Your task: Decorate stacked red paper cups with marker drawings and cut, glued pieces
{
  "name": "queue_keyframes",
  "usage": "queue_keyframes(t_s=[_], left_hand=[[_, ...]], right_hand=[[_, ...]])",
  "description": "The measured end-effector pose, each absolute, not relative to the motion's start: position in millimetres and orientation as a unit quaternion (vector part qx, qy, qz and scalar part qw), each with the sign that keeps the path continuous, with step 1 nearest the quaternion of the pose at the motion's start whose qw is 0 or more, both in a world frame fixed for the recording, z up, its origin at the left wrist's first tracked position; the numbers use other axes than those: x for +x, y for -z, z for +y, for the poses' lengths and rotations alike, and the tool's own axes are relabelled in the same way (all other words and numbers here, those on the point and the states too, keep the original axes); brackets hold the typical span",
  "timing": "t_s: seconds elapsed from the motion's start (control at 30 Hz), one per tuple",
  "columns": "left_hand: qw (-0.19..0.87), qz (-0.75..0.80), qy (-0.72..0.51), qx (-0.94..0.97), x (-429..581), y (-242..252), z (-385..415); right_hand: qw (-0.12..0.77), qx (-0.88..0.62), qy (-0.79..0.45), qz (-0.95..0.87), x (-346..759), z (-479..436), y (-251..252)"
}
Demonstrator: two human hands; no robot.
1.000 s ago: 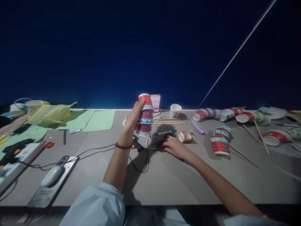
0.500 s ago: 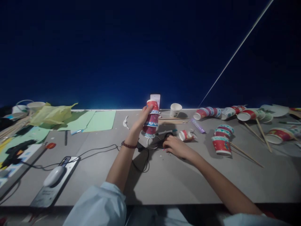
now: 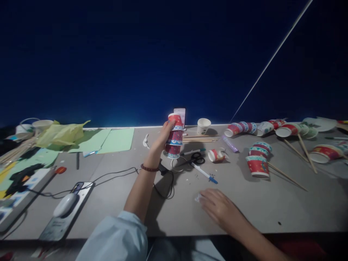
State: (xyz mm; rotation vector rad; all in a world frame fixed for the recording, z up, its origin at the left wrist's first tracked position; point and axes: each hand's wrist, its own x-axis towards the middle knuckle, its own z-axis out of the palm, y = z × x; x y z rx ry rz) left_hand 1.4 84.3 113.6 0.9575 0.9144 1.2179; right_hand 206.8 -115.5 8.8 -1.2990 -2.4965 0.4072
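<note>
My left hand (image 3: 164, 135) is closed around a chain of red and blue patterned paper cups (image 3: 174, 137), which stands upright near the back of the table. Close to the front edge, my right hand (image 3: 219, 208) lies low over the tabletop with its fingers together. A small crumpled whitish piece (image 3: 199, 198) shows at its fingertips; what it is made of I cannot tell. Between the hands lie black scissors (image 3: 196, 158), a white pen with a blue cap (image 3: 203, 172) and a marker (image 3: 193, 151). A cut red paper cup (image 3: 216, 155) rests to their right.
A phone (image 3: 179, 115) leans behind the cups, beside a white paper cup (image 3: 203, 126). More joined cups (image 3: 258, 165), some with sticks, lie at the right. At the left are green paper (image 3: 116, 140), a power strip (image 3: 27, 195), a phone (image 3: 65, 214) and a black cable (image 3: 116, 172).
My right hand has come back from beside the scissors toward the front edge, uncovering the scissors and the blue-capped pen. My left hand stays on the cups.
</note>
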Motion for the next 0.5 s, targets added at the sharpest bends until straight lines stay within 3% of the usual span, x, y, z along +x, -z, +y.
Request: queue_keyframes(t_s=[0.2, 0.4, 0.5], left_hand=[[0.631, 0.396, -0.521, 0.416, 0, -113, 85], [0.643, 0.418, -0.493, 0.411, -2, -113, 87], [0.646, 0.419, -0.491, 0.407, -2, -114, 85]], right_hand=[[0.182, -0.402, -0.228, -0.868, 230, -168, -4], [0.286, -0.351, -0.104, -0.886, 232, -181, 2], [0.273, -0.357, -0.101, -0.888, 230, -179, -1]])
